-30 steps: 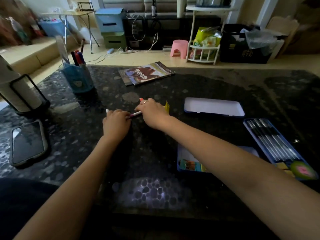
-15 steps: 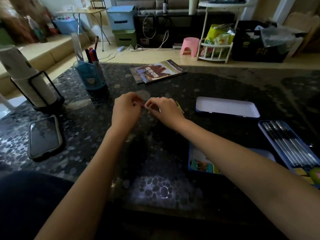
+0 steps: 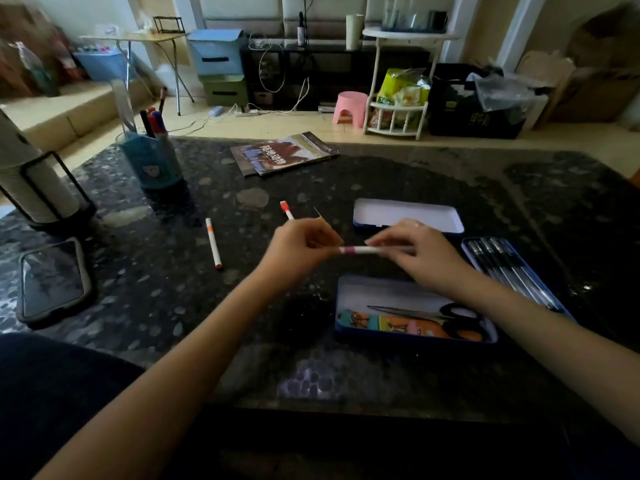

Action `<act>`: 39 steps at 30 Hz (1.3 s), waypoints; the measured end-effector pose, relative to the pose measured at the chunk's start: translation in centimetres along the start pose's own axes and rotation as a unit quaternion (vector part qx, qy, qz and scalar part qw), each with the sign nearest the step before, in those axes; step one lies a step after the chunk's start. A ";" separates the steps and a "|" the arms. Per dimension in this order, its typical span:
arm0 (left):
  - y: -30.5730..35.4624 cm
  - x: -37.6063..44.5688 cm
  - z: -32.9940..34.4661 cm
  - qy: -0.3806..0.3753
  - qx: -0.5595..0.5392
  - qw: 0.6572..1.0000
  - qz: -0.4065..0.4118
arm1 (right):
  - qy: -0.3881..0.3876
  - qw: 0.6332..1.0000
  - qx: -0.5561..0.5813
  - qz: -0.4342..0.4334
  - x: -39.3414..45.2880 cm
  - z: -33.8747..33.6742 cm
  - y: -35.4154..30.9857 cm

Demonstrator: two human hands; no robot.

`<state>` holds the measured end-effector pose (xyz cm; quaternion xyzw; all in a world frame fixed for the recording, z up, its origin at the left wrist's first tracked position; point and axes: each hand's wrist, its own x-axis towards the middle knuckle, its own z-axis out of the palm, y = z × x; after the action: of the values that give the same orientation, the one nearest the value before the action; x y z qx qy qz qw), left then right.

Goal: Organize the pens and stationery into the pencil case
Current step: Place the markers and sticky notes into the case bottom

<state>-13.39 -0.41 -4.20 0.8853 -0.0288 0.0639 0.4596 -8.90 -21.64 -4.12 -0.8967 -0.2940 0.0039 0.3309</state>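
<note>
1. Pencil case [image 3: 349, 306], open on the dark speckled table [image 3: 156, 306] nearest the person, held scissors [image 3: 436, 315] and a colourful printed strip; its wording was unreadable.
2. Left hand [image 3: 298, 252] and right hand [image 3: 420, 252] each pinched one end of a white marker [image 3: 363, 250] with a pink band, held level above the case.
3. Tray of pens [image 3: 512, 271] lay right; lid [image 3: 407, 216] behind.
4. Loose markers [image 3: 213, 242] lay left.
5. Book [image 3: 284, 154], titled in red Chinese characters, lay far.
</note>
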 end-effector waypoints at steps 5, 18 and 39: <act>0.8 -0.9 3.4 -0.085 0.122 0.988 0.031 | -0.011 0.995 -0.029 0.097 -4.7 -0.3 1.8; 0.0 -1.1 5.1 -0.102 0.272 0.953 0.083 | -0.013 0.981 -0.171 0.093 -3.8 2.3 1.0; -1.3 1.0 3.0 0.018 0.049 0.998 -0.026 | 0.013 0.995 -0.048 0.081 -0.8 1.7 -0.1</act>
<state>-12.06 -2.10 -6.78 0.9059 0.0053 0.0690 0.4178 -9.91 -20.98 -5.52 -0.9326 -0.2155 0.0047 0.2896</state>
